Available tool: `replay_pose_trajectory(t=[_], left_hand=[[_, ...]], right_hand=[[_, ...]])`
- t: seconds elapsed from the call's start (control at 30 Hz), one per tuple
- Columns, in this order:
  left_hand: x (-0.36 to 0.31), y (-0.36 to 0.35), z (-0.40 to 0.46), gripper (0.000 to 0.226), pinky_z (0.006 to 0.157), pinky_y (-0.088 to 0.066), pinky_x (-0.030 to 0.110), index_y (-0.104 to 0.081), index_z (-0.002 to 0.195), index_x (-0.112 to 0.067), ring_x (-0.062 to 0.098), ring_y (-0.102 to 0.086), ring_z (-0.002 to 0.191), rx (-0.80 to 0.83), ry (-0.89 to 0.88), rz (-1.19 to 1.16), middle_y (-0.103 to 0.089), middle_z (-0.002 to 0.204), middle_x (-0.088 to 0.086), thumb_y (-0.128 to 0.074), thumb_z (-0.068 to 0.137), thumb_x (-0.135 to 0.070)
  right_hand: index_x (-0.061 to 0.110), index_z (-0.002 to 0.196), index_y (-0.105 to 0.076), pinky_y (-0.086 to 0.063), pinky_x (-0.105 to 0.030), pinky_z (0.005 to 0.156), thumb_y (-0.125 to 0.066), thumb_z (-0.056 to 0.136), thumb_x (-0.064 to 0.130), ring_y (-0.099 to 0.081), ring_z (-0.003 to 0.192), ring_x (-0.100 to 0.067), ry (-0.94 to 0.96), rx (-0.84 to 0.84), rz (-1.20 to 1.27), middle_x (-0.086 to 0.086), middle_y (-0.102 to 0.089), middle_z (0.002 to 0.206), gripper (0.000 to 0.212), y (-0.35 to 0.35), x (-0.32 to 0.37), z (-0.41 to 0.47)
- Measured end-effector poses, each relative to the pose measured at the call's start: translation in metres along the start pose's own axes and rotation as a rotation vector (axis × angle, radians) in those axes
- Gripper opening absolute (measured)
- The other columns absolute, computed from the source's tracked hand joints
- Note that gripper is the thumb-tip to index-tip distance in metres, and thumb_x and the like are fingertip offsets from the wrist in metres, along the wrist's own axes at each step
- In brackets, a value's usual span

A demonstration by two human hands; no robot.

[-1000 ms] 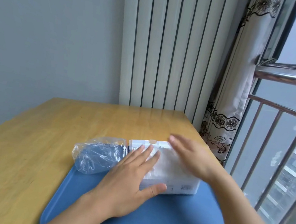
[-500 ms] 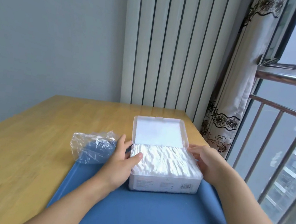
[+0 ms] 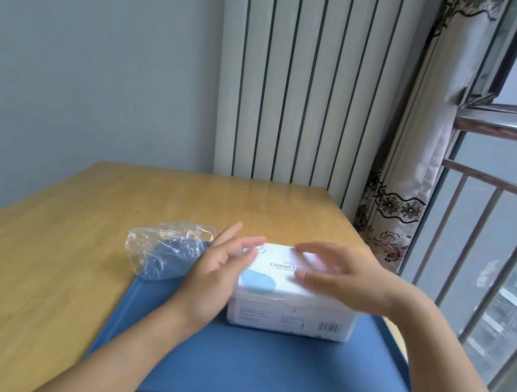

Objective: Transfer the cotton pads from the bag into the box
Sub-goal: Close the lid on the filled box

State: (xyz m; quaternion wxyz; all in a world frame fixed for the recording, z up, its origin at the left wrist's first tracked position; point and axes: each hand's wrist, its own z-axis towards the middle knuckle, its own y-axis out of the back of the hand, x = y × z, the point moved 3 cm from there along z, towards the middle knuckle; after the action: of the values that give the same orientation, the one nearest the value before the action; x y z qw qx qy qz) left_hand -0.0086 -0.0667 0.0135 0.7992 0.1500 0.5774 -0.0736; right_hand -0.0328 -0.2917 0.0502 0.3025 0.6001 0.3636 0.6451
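Your left hand (image 3: 216,277) has an open grip, fingers straight and spread, lying against the left side of the box (image 3: 294,297) without curling round it. Your right hand (image 3: 344,277) is blurred, its fingers loosely extended over the box's lid, holding nothing. The box sits lid-down on the blue tray (image 3: 251,369) on the counter (image 3: 20,277). The crumpled clear bag (image 3: 165,249) lies just beside it, to the left.
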Motion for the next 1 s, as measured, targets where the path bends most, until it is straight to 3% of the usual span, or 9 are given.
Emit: replay_pose_trajectory(t=[0.1,0.2,0.33,0.47,0.53,0.67,0.83,0.9,1.0], left_hand=[[0.007,-0.010,-0.006,0.031,0.125,-0.019,0.033,-0.063,0.131,-0.040,-0.003,-0.013,0.152,0.068,-0.166,0.403,-0.019,0.165,-0.020,-0.050,0.104,-0.030],[0.006,-0.014,-0.009,0.037,0.121,-0.007,0.020,-0.053,0.140,-0.044,0.002,-0.001,0.154,0.107,-0.217,0.575,-0.016,0.165,-0.022,-0.040,0.106,-0.036],[0.005,-0.013,-0.009,0.041,0.116,-0.001,0.015,-0.042,0.147,-0.045,0.000,0.004,0.153,0.151,-0.200,0.680,-0.017,0.164,-0.022,-0.033,0.107,-0.039],[0.006,-0.009,-0.005,0.044,0.120,-0.004,0.020,-0.037,0.151,-0.042,0.003,0.005,0.154,0.191,-0.172,0.736,-0.019,0.165,-0.019,-0.029,0.107,-0.040],[0.007,-0.007,-0.002,0.045,0.120,-0.004,0.021,-0.037,0.151,-0.040,0.006,0.005,0.155,0.188,-0.160,0.755,-0.020,0.165,-0.017,-0.028,0.108,-0.040],[0.009,-0.005,0.005,0.046,0.122,-0.004,0.023,-0.035,0.153,-0.035,0.006,0.007,0.155,0.211,-0.150,0.717,-0.019,0.164,-0.018,-0.027,0.108,-0.038],[0.011,-0.001,0.001,0.052,0.124,-0.007,0.025,-0.018,0.158,-0.039,-0.006,0.008,0.151,0.201,-0.123,0.632,-0.010,0.165,-0.023,-0.031,0.108,-0.039],[0.008,0.003,-0.001,0.052,0.124,-0.019,0.028,-0.025,0.156,-0.037,-0.002,-0.009,0.152,0.119,-0.191,0.696,-0.018,0.164,-0.020,-0.037,0.106,-0.044],[-0.013,0.027,0.004,0.056,0.115,-0.034,0.029,-0.050,0.145,-0.025,0.012,-0.040,0.141,-0.241,-0.379,0.758,-0.045,0.153,-0.007,-0.052,0.093,-0.045]], right_hand=[[0.044,0.155,-0.027,-0.013,-0.040,0.125,-0.041,0.091,0.075,-0.010,0.155,-0.010,-0.024,0.056,-0.172,0.013,-0.022,0.166,0.073,-0.016,0.004,0.000],[0.047,0.157,-0.019,-0.011,-0.043,0.126,-0.029,0.091,0.079,-0.001,0.156,-0.011,-0.049,0.017,-0.218,0.013,-0.015,0.168,0.075,-0.022,0.007,0.002],[0.045,0.156,-0.021,-0.025,-0.045,0.121,-0.014,0.089,0.082,-0.011,0.155,-0.015,-0.008,-0.038,-0.340,0.016,-0.022,0.166,0.077,-0.031,0.013,0.003],[0.045,0.142,-0.037,-0.048,-0.045,0.098,-0.007,0.089,0.079,-0.041,0.136,-0.016,0.084,-0.171,-0.447,0.017,-0.050,0.142,0.070,-0.036,0.018,0.009],[0.042,0.137,-0.043,-0.046,-0.045,0.098,-0.008,0.094,0.071,-0.047,0.132,-0.017,0.098,-0.221,-0.487,0.015,-0.054,0.137,0.063,-0.036,0.023,0.010],[0.033,0.142,-0.046,-0.033,-0.043,0.111,-0.014,0.106,0.052,-0.041,0.140,-0.020,0.117,-0.276,-0.577,0.010,-0.050,0.148,0.052,-0.054,0.042,0.008],[0.037,0.139,-0.049,-0.035,-0.039,0.111,-0.002,0.102,0.053,-0.046,0.135,-0.017,0.175,-0.329,-0.526,0.012,-0.053,0.144,0.062,-0.061,0.045,0.016],[0.036,0.132,-0.056,-0.038,-0.037,0.108,-0.006,0.103,0.052,-0.053,0.128,-0.014,0.206,-0.390,-0.510,0.014,-0.060,0.136,0.061,-0.059,0.043,0.017],[0.030,0.122,-0.066,-0.033,-0.035,0.111,-0.015,0.104,0.051,-0.059,0.120,-0.013,0.242,-0.507,-0.382,0.014,-0.067,0.127,0.058,-0.053,0.043,0.018]])
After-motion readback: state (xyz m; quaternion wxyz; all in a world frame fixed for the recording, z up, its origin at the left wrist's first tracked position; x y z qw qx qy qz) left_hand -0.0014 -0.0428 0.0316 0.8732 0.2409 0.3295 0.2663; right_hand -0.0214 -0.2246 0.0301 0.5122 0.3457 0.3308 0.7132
